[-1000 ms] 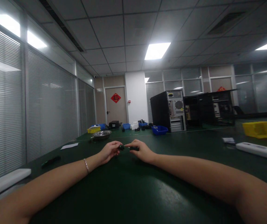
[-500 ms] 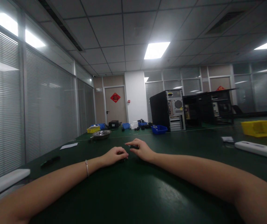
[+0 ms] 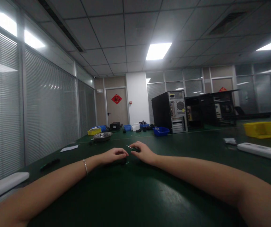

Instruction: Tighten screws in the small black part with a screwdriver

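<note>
My right hand (image 3: 146,153) is closed around the dark handle of a screwdriver (image 3: 129,147), whose thin metal shaft points left over the green tabletop (image 3: 149,201). Just across from it, my left hand (image 3: 114,155) hangs low over the table, palm down, thumb and fingers stretched forward and slightly apart. Below those fingertips lies a small dark object (image 3: 124,162), too dim to identify. Between the two hands there is a narrow gap.
Farther back are a metal bowl (image 3: 103,136), a blue bin (image 3: 161,131) and a black computer case (image 3: 165,112). A yellow bin (image 3: 263,129) and a long white device (image 3: 263,152) lie to the right. White paper (image 3: 69,148) and another white device (image 3: 6,186) sit left.
My left hand has shifted slightly left and its fingers have straightened, exposing the small dark object underneath. The screwdriver shaft shows more clearly; my right hand has barely moved.
</note>
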